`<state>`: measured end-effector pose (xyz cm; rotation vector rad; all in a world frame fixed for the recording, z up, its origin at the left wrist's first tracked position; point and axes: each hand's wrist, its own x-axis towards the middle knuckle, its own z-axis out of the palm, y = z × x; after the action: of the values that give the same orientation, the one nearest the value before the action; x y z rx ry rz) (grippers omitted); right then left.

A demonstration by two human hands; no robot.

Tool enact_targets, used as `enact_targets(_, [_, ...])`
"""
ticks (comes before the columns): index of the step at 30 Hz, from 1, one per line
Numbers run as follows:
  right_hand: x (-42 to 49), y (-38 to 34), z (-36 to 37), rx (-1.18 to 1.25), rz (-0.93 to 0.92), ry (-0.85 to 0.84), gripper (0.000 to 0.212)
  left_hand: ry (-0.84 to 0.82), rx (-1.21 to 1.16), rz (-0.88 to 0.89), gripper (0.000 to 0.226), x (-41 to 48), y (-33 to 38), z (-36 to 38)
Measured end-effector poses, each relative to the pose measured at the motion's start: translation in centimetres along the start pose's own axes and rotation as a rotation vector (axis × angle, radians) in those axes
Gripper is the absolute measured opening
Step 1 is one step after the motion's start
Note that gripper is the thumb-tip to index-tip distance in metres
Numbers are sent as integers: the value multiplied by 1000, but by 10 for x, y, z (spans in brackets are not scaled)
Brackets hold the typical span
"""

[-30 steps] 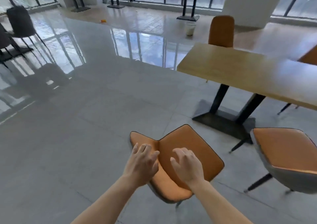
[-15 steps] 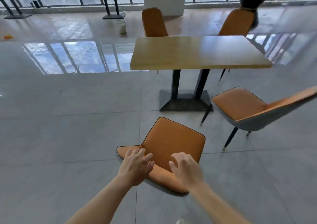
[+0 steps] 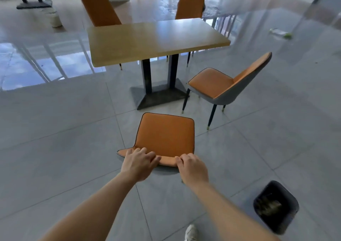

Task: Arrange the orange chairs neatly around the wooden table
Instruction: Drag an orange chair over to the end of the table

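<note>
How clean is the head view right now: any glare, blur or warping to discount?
Head view: the left hand, right hand and gripped chair are sharp; window glare sheets the floor left of the table; the upper right is smeared with blur; wide-angle distortion skews the table's edges.

No text, label, brand, number or sign can be read anywhere here.

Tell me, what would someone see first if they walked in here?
The two hands first: the left hand and right hand grip the backrest of the nearest orange chair, right in the middle. Beyond it stands the wooden table, with another orange chair turned askew at its right.
</note>
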<state>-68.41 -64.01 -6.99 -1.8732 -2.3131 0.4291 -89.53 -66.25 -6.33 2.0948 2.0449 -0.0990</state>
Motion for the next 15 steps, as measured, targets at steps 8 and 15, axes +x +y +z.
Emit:
enact_targets(8, [15, -10, 16, -49, 102, 65, 53, 68, 106, -20, 38, 3, -2, 9])
enact_targets(15, [46, 17, 14, -44, 34, 54, 53, 37, 132, -63, 42, 24, 20, -3])
